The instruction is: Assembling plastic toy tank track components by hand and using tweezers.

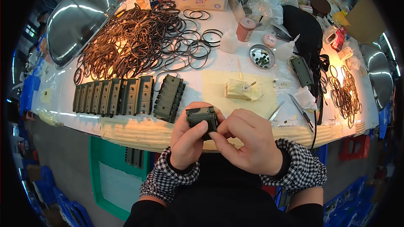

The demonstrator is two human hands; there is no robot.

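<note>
Above the table's front edge, my left hand [187, 138] is wrapped round a small dark green plastic hull [198, 116], like a toy tank's lower body, with a toothed, track-like strip along its right side. My right hand [248, 141] is closed, thumb and forefinger pinched at the hull's lower right edge. What lies between those fingertips is hidden. Left of my hands a similar hull [169, 98], with wheels along its sides, lies tilted on the table. Beside it stands a row of olive green hulls [113, 96], packed close together.
Behind the row lies a large heap of brown rubber loops [130, 42] under a metal lamp shade [82, 17]. A taped block [242, 89], a dish of small dark pieces [261, 56] and slim pointed tools [301, 111] lie to the right. A green bin [97, 172] stands below left.
</note>
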